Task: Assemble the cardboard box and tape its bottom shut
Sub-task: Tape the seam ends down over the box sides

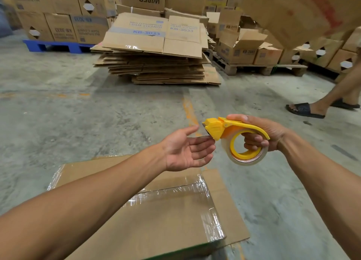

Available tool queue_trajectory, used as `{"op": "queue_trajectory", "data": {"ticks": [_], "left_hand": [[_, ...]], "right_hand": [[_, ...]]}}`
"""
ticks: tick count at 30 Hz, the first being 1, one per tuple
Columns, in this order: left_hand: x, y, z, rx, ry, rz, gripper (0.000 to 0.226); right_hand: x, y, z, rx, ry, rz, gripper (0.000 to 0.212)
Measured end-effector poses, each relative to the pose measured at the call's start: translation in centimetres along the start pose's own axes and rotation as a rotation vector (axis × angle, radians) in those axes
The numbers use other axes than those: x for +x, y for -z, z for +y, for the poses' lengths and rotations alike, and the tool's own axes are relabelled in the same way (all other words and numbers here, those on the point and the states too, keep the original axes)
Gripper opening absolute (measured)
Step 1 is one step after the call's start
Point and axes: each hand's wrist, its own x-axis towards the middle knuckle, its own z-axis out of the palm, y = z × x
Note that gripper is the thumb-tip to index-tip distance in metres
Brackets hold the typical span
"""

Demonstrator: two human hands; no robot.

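the right hand grips a yellow tape dispenser, its fingers curled through the core of the clear tape roll and the thumb lying along the top of the handle. the left hand is open, palm turned up, and its fingertips reach to the dispenser's cutter end, touching or just beside the tape edge there; which one is hard to tell. below both hands, under the left forearm, the cardboard box sits on the concrete floor with its closed flaps facing up, wrinkled clear tape running along the seam and the far edge. well beyond the fingers lies a stack of flattened cartons. off past the right hand, a sandalled foot of another person stands on the floor.
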Motion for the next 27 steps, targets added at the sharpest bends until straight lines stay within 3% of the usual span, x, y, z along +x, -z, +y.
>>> {"op": "queue_trajectory", "data": {"ticks": [3, 6, 13, 17, 23, 27], "left_hand": [[0.6, 0.3, -0.2, 0.108, 0.032, 0.052, 0.015], [1.4, 1.4, -0.2, 0.206, 0.080, 0.103, 0.028], [4.3, 5.2, 0.1, 0.531, 0.187, 0.232, 0.017], [7.1, 6.7, 1.2, 0.864, 0.175, 0.231, 0.018], [13.2, 5.1, 2.8, 1.539, -0.342, 0.241, 0.014], [15.3, 7.8, 2.9, 1.674, -0.549, 0.196, 0.010]], "right_hand": [[-0.1, -0.2, 0.0, -0.068, -0.036, 0.006, 0.064], [-0.5, -0.6, 0.0, -0.166, -0.095, -0.002, 0.066], [-3.2, -1.1, 2.8, -0.251, -0.202, 0.006, 0.067], [-6.3, -1.6, 5.6, -0.213, -0.227, 0.166, 0.041], [-3.6, -7.6, 9.3, -0.101, 0.024, 0.434, 0.031], [-0.5, -8.9, 10.3, -0.033, 0.096, 0.531, 0.029]]}}
